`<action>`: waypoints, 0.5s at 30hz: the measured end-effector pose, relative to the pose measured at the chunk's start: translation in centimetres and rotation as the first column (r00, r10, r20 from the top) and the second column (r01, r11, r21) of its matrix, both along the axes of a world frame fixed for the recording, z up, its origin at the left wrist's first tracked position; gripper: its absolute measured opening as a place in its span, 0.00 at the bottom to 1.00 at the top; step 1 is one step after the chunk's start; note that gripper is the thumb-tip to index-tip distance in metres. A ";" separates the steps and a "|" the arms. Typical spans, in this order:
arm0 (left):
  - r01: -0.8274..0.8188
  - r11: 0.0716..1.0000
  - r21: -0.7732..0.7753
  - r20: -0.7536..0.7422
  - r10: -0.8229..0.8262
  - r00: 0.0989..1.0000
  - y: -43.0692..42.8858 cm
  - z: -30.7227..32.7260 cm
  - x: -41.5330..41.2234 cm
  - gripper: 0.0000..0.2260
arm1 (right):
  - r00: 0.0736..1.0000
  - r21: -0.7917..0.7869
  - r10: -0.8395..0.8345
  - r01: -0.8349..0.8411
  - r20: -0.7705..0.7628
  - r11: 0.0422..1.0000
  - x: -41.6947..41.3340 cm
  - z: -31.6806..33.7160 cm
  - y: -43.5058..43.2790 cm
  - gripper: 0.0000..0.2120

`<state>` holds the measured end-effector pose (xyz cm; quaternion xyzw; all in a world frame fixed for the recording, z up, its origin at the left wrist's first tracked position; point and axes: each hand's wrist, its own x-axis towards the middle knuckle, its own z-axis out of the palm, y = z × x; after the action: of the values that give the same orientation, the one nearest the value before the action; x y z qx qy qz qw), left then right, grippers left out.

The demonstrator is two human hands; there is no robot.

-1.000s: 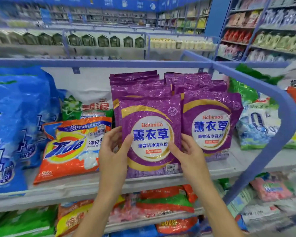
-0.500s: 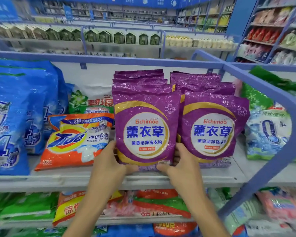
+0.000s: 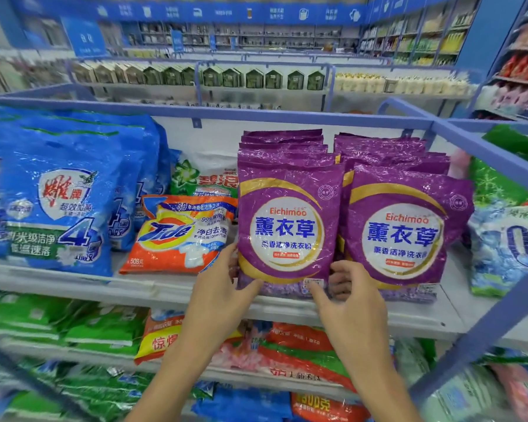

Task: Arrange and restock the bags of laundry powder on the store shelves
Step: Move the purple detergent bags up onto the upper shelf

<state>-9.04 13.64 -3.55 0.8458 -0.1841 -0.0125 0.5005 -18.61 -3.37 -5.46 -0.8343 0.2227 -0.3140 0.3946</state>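
Observation:
Two rows of purple Eichimoo laundry powder bags stand upright on the grey shelf. The front bag of the left row is held at its bottom corners. My left hand grips its lower left corner, thumb on the front. My right hand grips its lower right corner, fingers curled behind the edge. The front bag of the right row stands beside it, touching it.
An orange Tide bag lies to the left, with a white-green bag behind it and big blue bags further left. Green-blue bags stand right, behind a blue frame bar. Lower shelves hold more bags.
The front left purple bag has gone from tilted forward to upright in line with its row. Both hands slid down from its sides to its bottom corners.

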 end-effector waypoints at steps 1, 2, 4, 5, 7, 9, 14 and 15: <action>-0.016 1.000 0.021 0.014 0.015 1.000 0.2 0.0 -0.2 0.30 | 1.000 -0.023 0.021 -0.021 0.001 1.000 0.0 -0.2 0.0 0.18; -0.030 0.999 0.038 0.030 0.029 0.999 0.4 0.0 -0.4 0.30 | 0.999 -0.046 0.046 -0.046 0.002 0.998 0.0 -0.4 0.0 0.16; -0.053 0.997 0.057 0.063 0.049 0.997 0.7 0.1 -1.1 0.28 | 0.995 -0.080 0.101 -0.101 -0.005 0.992 -0.1 -0.8 0.2 0.15; -0.062 0.996 0.063 0.084 0.056 0.995 0.8 0.1 -1.4 0.27 | 0.991 -0.098 0.133 -0.133 -0.012 0.986 0.0 -0.8 0.4 0.14; -0.049 0.994 0.102 0.115 0.037 0.993 1.1 0.1 -1.9 0.25 | 0.982 -0.108 0.186 -0.187 -0.021 0.976 0.1 -1.1 1.1 0.14; -0.040 0.987 0.156 0.135 0.019 0.991 1.7 0.0 -2.1 0.24 | 0.974 -0.119 0.224 -0.227 -0.035 0.967 0.1 -1.2 2.3 0.15; -0.151 0.955 0.256 0.214 0.096 0.972 4.8 -0.7 0.3 0.25 | 0.934 -0.123 0.354 -0.357 -0.050 0.926 1.9 -0.1 5.5 0.20; -0.192 0.948 0.255 0.229 0.134 0.964 5.6 -0.8 1.0 0.25 | 0.925 -0.103 0.376 -0.379 -0.049 0.919 2.5 0.2 6.3 0.21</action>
<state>-8.00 19.27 -4.38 0.9159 -0.1612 0.0928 0.3556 -16.13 2.89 -5.26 -0.8865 0.0454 -0.2320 0.3977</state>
